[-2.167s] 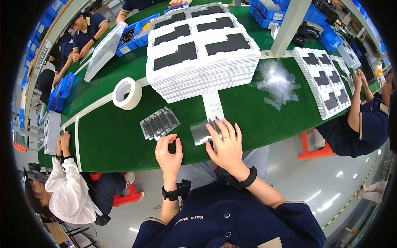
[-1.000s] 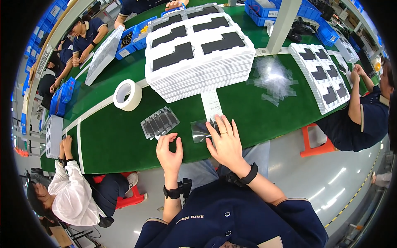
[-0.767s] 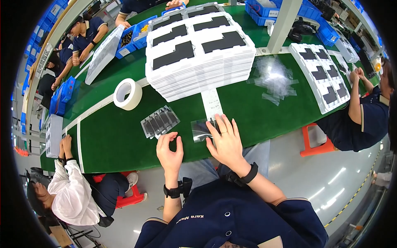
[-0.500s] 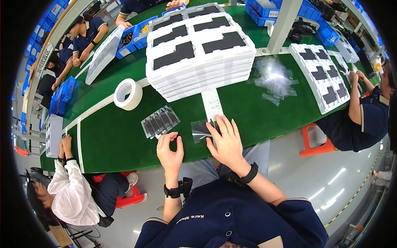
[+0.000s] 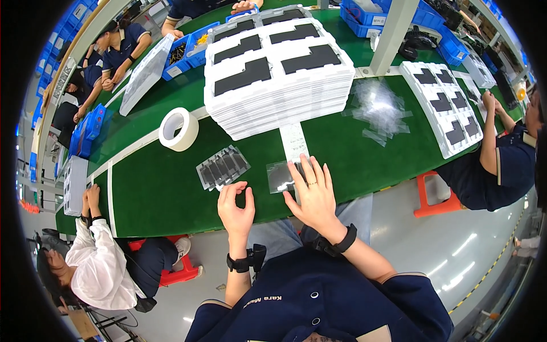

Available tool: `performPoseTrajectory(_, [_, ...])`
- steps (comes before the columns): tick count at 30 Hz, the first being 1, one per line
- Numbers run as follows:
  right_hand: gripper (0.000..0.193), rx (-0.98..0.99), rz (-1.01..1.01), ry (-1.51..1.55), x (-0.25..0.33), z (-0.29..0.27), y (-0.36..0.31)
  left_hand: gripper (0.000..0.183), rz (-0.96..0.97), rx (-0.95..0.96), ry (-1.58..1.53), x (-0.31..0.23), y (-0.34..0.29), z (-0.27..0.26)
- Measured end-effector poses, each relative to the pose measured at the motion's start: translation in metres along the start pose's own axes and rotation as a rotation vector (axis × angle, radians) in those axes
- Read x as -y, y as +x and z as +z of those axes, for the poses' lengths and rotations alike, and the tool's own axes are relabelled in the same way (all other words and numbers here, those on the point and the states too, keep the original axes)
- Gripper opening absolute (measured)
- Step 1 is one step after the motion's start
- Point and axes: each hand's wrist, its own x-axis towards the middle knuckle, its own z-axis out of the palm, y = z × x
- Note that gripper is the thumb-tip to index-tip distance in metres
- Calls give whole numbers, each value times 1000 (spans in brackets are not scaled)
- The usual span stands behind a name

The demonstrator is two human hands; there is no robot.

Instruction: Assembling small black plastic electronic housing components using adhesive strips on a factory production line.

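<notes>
My right hand (image 5: 314,191) lies with fingers stretched and spread over a small clear plastic film (image 5: 278,178) near the table's front edge. The fingers cover part of that film, along with the near end of a white strip (image 5: 293,139) on the green table. My left hand (image 5: 236,208) hovers at the edge, its fingers curved and the thumb apart, with nothing visible between them. Just beyond its fingertips lies a clear sheet bearing several black strips (image 5: 223,168).
A tall stack of white trays (image 5: 279,105) with black L-shaped pieces stands ahead. A tape roll (image 5: 178,130) is left of it, a heap of clear film pieces (image 5: 379,108) right. A metal post (image 5: 393,37) rises behind. Co-workers sit at both sides, one by another tray (image 5: 441,108).
My right hand has slid slightly forward over the clear film, its fingers flatter and straighter. My left hand keeps nearly the same pose. The whole view has shifted slightly.
</notes>
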Motion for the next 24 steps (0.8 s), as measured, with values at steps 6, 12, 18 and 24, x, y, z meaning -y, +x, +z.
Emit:
performPoseTrajectory(6, [60,-15,-14,-25,2,-5,6,13,-2,-25,8,-3,6,-2])
performPoseTrajectory(12, [45,10,-13,-7,1,4,7,10,9,-27,38,7,3,-1])
performPoseTrajectory(18, [44,10,-2,-43,-3,2,-2,11,18,-43,6,2,0,2])
performPoseTrajectory(24, [45,43,-23,-51,-2,3,-5,9,-13,-62,50,1,-3,-4])
